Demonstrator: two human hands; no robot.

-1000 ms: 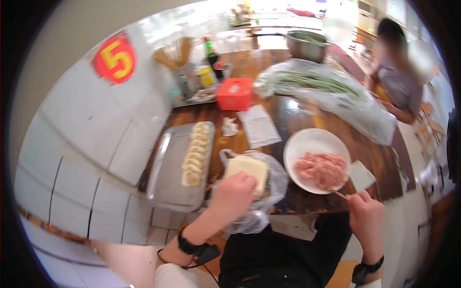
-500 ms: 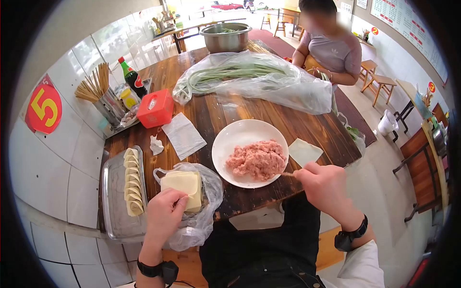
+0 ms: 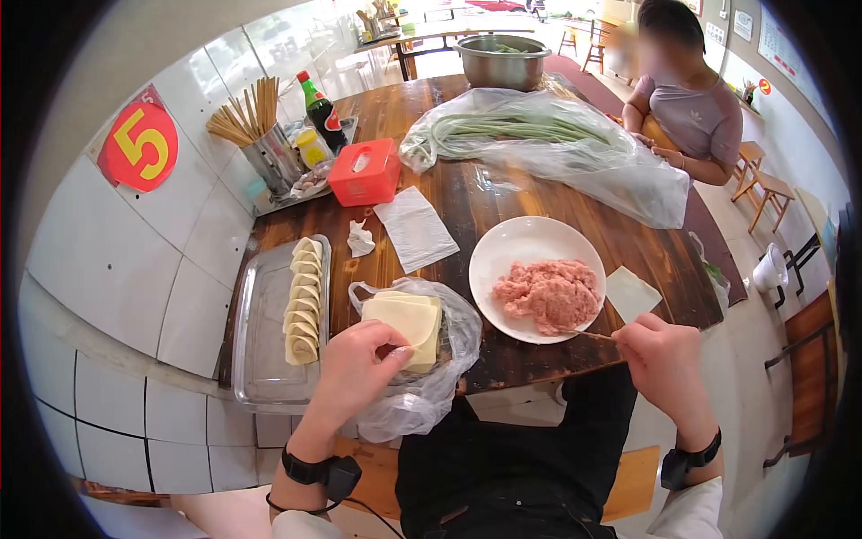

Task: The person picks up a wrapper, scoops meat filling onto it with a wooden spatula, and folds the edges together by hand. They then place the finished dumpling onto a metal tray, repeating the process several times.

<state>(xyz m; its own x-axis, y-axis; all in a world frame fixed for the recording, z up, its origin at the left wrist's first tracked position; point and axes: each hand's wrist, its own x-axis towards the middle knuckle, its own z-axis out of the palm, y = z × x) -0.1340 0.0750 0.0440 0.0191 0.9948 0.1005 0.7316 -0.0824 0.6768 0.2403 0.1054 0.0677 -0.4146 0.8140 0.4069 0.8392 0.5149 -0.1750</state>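
My left hand (image 3: 359,366) pinches the near edge of the top wonton wrapper on a stack of pale square wrappers (image 3: 395,314). The stack lies in a crumpled clear plastic bag (image 3: 460,346). My right hand (image 3: 663,357) is closed on a thin wooden stick (image 3: 590,335), whose far tip touches the pink minced meat (image 3: 552,292) on a white plate (image 3: 489,241). A single wrapper (image 3: 632,295) lies beside the plate, just beyond my right hand. Left of the stack, a row of folded wontons (image 3: 303,296) rests in a clear tray (image 3: 260,310).
A napkin (image 3: 416,229), crumpled tissue (image 3: 361,239) and red tissue box (image 3: 364,171) lie farther back. Bagged green stalks (image 3: 530,130) and a metal pot (image 3: 501,67) stand beyond. Chopsticks (image 3: 256,112) and a bottle (image 3: 323,115) line the left wall. Another person (image 3: 687,117) sits far right.
The view has turned left, so everything sits farther right in it. My left hand stays at the wrapper stack, and my right hand keeps the stick at the meat.
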